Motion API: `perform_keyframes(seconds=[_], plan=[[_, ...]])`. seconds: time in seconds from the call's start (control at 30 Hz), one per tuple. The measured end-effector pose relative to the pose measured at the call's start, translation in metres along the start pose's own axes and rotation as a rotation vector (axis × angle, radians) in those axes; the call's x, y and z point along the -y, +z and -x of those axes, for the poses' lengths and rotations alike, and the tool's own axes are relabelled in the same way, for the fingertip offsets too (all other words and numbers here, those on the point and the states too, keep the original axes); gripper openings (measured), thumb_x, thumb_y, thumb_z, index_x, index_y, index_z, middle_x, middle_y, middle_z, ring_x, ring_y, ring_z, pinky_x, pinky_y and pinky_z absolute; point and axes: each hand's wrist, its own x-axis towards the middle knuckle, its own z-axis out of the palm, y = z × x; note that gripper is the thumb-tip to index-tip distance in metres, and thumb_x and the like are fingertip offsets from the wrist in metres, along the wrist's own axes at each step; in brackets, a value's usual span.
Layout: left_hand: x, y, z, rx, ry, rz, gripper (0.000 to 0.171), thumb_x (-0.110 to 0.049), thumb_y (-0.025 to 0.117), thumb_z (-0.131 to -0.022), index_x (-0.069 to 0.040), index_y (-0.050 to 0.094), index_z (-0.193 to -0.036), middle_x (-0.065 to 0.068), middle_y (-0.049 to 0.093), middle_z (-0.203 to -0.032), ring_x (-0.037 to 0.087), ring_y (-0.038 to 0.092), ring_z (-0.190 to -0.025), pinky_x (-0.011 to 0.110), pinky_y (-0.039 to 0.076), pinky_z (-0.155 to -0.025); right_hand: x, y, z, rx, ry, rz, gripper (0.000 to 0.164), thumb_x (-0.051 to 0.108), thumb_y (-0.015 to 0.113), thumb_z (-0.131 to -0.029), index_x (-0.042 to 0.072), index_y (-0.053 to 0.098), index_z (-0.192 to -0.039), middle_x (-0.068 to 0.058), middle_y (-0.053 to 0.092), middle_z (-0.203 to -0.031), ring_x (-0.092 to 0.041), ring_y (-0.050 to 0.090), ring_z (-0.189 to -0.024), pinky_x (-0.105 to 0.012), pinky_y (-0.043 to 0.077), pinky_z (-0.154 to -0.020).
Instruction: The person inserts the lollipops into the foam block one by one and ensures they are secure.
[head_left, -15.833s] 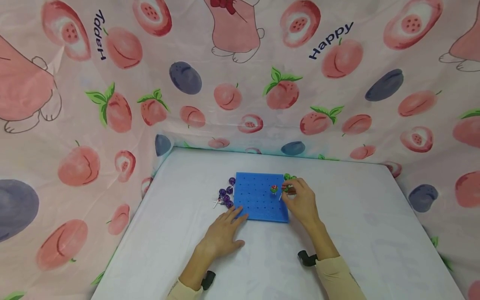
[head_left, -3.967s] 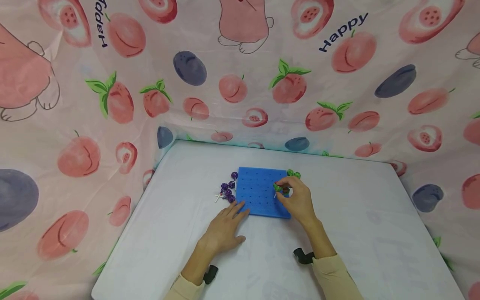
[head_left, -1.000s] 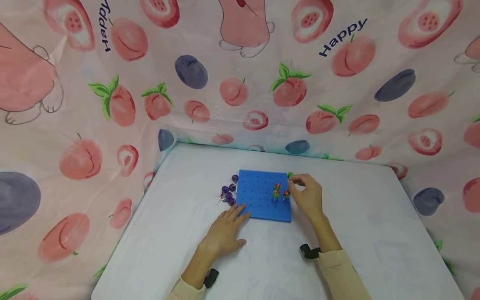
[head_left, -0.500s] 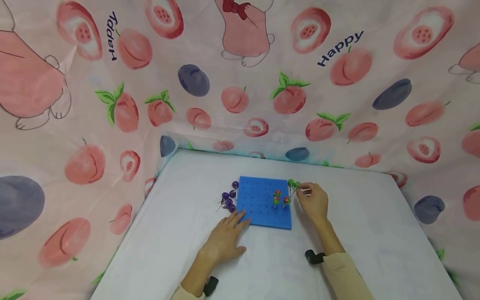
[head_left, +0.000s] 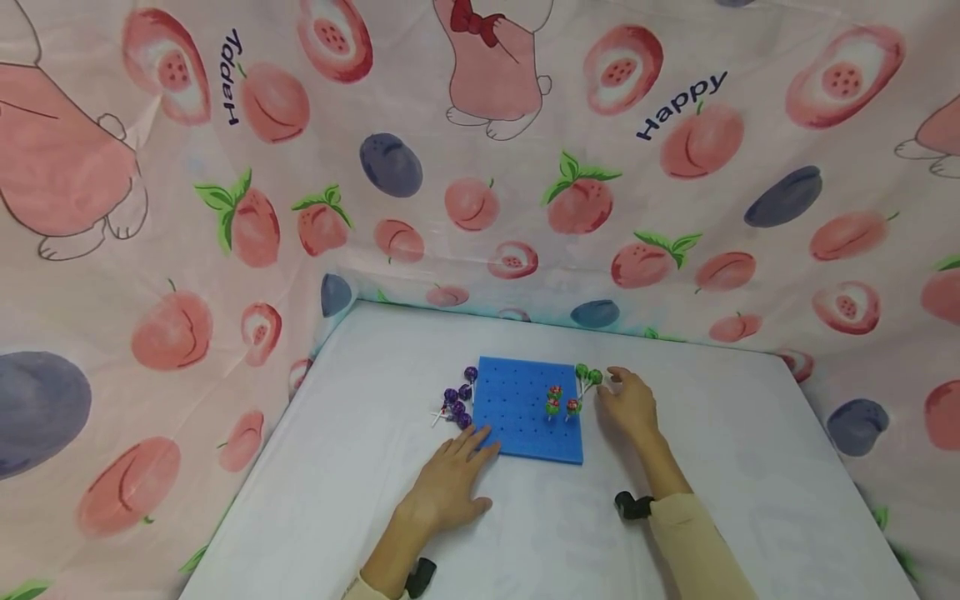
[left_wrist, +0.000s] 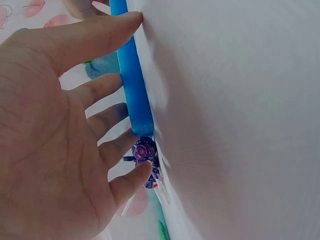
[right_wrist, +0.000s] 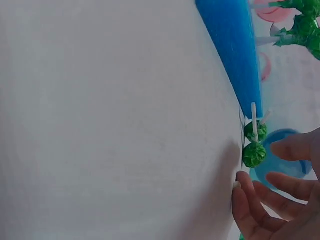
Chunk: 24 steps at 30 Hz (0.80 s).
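Note:
A blue foam board with rows of small holes lies on the white table. Three lollipops with green and red wrappers, one of them a front lollipop, stand upright in its right part. My left hand rests with spread fingers on the board's front left corner. Beyond the board's back right corner lie green lollipops, sticks toward the board. Just right of them is my right hand, fingers loosely bent and nothing between them. In the right wrist view its fingertips are close to a green lollipop head.
Several purple lollipops with white sticks lie in a cluster along the board's left side, near the left fingertips. The white table ends at a fruit-printed cloth hanging behind and at the sides.
Standing lollipops went from one to three since the earliest frame. The right hand pinched a green one over the board, then moved right to the loose green ones. The left hand stays put.

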Motion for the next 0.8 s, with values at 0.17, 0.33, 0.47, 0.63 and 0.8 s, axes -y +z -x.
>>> perform_keyframes(seconds=[0.17,0.33,0.47,0.63,0.8], plan=[[0.0,0.0,0.001,0.005,-0.002,0.003,0.082,-0.045,0.078,-0.091,-0.019,0.043,-0.161,0.007,0.026,-0.172,0.031,0.022,-0.158,0.051,0.029,-0.125,-0.005,0.0,-0.005,0.012,-0.005,-0.012,0.045,0.017,0.064,-0.1,-0.006,0.058,-0.139,-0.029,0.065,-0.13,-0.05,0.058,-0.124,-0.063,0.046,-0.102],[0.0,-0.001,-0.001,0.003,0.004,0.009,0.081,-0.044,0.077,-0.092,-0.019,0.043,-0.161,0.008,0.026,-0.172,0.032,0.022,-0.159,0.051,0.028,-0.125,-0.008,0.001,-0.012,0.012,-0.007,-0.02,0.042,0.018,0.063,-0.101,-0.006,0.061,-0.136,-0.03,0.067,-0.125,-0.05,0.06,-0.12,-0.062,0.047,-0.101],[0.001,-0.001,-0.001,0.003,0.003,0.013,0.082,-0.044,0.077,-0.092,-0.019,0.042,-0.161,0.008,0.025,-0.172,0.032,0.021,-0.159,0.051,0.027,-0.126,-0.009,0.001,-0.017,0.009,-0.011,-0.016,0.041,0.019,0.063,-0.1,-0.005,0.062,-0.134,-0.03,0.068,-0.122,-0.05,0.061,-0.117,-0.063,0.048,-0.101],[0.001,-0.001,-0.001,0.011,-0.001,0.024,0.082,-0.043,0.078,-0.092,-0.019,0.042,-0.161,0.007,0.025,-0.172,0.031,0.02,-0.159,0.051,0.027,-0.126,-0.006,0.003,-0.021,0.018,-0.008,-0.017,0.04,0.018,0.063,-0.099,-0.005,0.064,-0.132,-0.03,0.069,-0.118,-0.049,0.064,-0.112,-0.062,0.05,-0.097],[0.0,-0.001,-0.001,0.009,-0.002,0.031,0.081,-0.042,0.078,-0.092,-0.019,0.042,-0.161,0.007,0.025,-0.172,0.031,0.02,-0.159,0.051,0.027,-0.126,-0.005,0.006,-0.025,0.017,-0.022,-0.019,0.038,0.018,0.061,-0.1,-0.005,0.066,-0.13,-0.028,0.071,-0.115,-0.047,0.065,-0.11,-0.061,0.051,-0.096]])
